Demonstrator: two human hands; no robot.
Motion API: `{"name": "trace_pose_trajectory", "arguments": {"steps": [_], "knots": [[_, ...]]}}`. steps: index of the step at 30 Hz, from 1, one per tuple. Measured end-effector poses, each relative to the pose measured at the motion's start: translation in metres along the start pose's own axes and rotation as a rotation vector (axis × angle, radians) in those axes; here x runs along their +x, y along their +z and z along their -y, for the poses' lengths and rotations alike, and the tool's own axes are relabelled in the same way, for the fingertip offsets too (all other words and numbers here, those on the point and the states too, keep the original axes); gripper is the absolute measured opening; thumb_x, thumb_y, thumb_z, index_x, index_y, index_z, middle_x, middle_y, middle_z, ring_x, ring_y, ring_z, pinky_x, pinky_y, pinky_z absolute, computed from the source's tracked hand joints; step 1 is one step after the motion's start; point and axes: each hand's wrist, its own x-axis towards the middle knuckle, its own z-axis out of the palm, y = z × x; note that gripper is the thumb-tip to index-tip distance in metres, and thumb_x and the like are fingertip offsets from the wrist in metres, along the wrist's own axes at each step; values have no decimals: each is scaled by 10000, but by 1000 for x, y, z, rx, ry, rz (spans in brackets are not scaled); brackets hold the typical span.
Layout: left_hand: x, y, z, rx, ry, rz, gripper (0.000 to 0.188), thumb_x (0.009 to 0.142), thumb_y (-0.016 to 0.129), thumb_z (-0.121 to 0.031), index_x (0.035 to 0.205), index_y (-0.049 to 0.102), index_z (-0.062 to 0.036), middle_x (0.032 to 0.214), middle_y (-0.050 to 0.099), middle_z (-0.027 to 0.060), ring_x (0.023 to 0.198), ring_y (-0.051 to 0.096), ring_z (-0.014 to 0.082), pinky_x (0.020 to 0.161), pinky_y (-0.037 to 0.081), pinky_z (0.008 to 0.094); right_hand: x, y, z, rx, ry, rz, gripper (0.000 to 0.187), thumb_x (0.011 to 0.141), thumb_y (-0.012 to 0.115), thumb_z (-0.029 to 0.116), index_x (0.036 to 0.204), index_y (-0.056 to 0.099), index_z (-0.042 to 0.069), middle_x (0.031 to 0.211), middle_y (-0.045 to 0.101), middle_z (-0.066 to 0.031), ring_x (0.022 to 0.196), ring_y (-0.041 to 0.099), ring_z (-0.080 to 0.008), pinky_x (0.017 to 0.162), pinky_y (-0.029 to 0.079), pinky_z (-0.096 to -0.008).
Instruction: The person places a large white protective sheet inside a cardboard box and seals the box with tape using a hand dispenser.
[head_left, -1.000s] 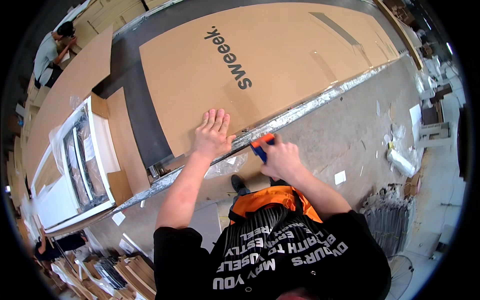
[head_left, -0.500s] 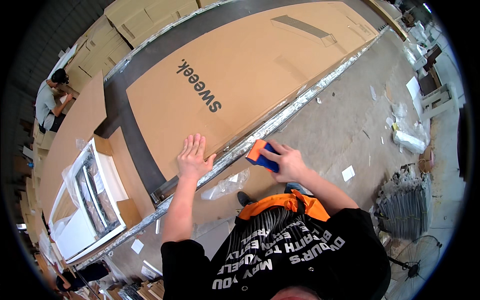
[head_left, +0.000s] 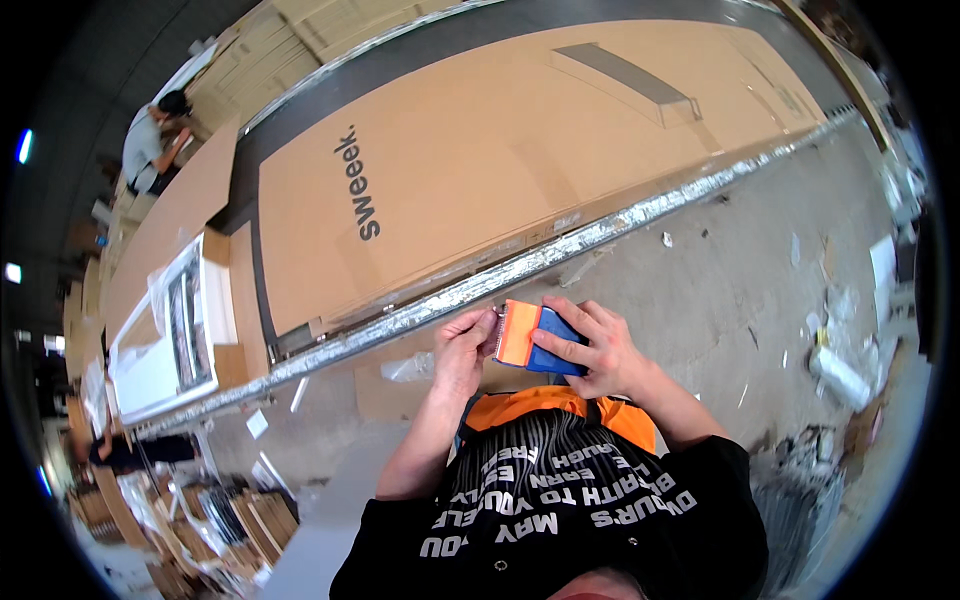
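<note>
In front of my chest, my right hand [head_left: 612,350] is wrapped round an orange and blue hand-held tape dispenser [head_left: 518,336]. Its toothed orange edge points toward my left hand [head_left: 464,350]. The left fingers are pinched together right at that edge; whatever lies between them is too small to make out. Beyond both hands, a long flat brown carton [head_left: 470,160] lies on a dark table with a worn metal edge [head_left: 440,304]. Dark print and a line drawing mark the carton's top. Neither hand touches it.
At the left, an open carton holds a white framed piece [head_left: 210,330] with plastic wrap. A co-worker in a grey shirt [head_left: 143,140] is at the far left, near stacked cartons [head_left: 245,75]. Plastic scraps [head_left: 845,370] litter the floor at right.
My left hand has left the carton's top and come to the dispenser's toothed edge. The right hand still holds the dispenser, now turned with its orange end to the left. The view has shifted.
</note>
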Motion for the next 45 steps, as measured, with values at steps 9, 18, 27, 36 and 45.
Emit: {"name": "trace_pose_trajectory", "arguments": {"steps": [9,18,27,36,45], "knots": [[2,-1,23,270,544,-524,73,858,649,-44,876,698,6,777,667,34,665,564,83,610,441,208,38,-4,-9,-33,-112,266,752,534,748,200,1263,561,222,1281,488,-116,828,558,-259,592,537,-344],[38,-145,-42,748,922,-1128,174,843,704,-186,921,720,-31,779,667,47,715,570,135,656,470,297,90,-54,-85,-323,-290,475,582,513,718,129,1087,689,220,1282,534,-79,895,573,-246,636,542,-347],[79,-191,-38,951,1161,-1352,156,741,789,-208,845,750,-97,1121,503,65,890,470,197,738,425,339,139,-17,-88,-407,-293,615,606,533,715,112,1127,662,216,1280,511,-54,906,559,-232,698,531,-353],[76,-208,-56,845,1007,-1417,438,749,781,-265,1107,656,-45,1330,352,179,1133,428,287,934,372,405,157,18,-87,-448,-242,736,607,553,723,164,1151,650,234,1270,510,-50,954,564,-230,731,532,-364],[78,-180,-88,2004,1253,-547,458,956,399,-346,1271,551,-52,1320,543,91,1241,461,398,1020,368,508,147,15,-97,-334,-230,639,562,531,722,181,1089,664,221,1178,555,-70,868,572,-219,640,533,-339]]}}
